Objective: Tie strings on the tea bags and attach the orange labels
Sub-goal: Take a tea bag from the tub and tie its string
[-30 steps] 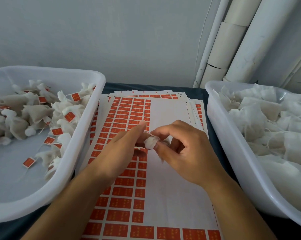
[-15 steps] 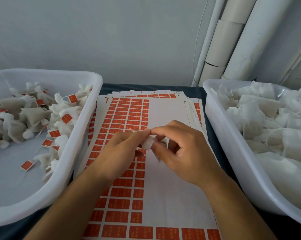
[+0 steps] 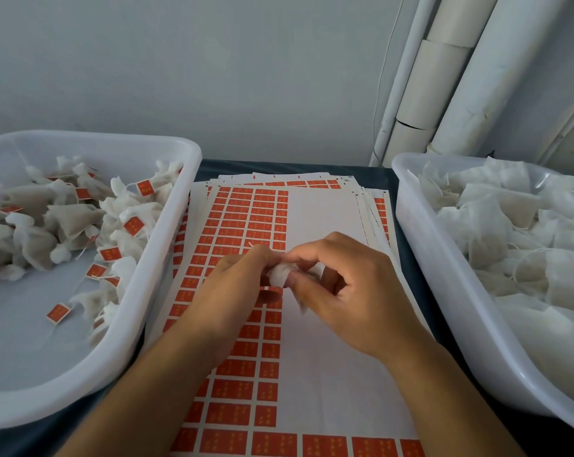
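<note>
A small white tea bag (image 3: 279, 273) is held between both hands above a sheet of orange labels (image 3: 246, 225). My left hand (image 3: 229, 288) pinches its gathered top with thumb and forefinger, and a short end of white string (image 3: 251, 244) sticks up past those fingertips. My right hand (image 3: 348, 291) curls around the bag from the right, fingertips pinching it. Most of the bag is hidden by the fingers.
A white tub (image 3: 167, 258) on the left holds several tied tea bags with orange labels (image 3: 133, 225). A white tub (image 3: 421, 258) on the right is heaped with loose tea bags (image 3: 510, 232). More label sheets are stacked underneath. White pipes (image 3: 444, 77) stand at the back right.
My left forefinger, stretched out before, has curled in to pinch the bag's top. Both hands stay together over the label sheet, and the camera has tilted slightly.
</note>
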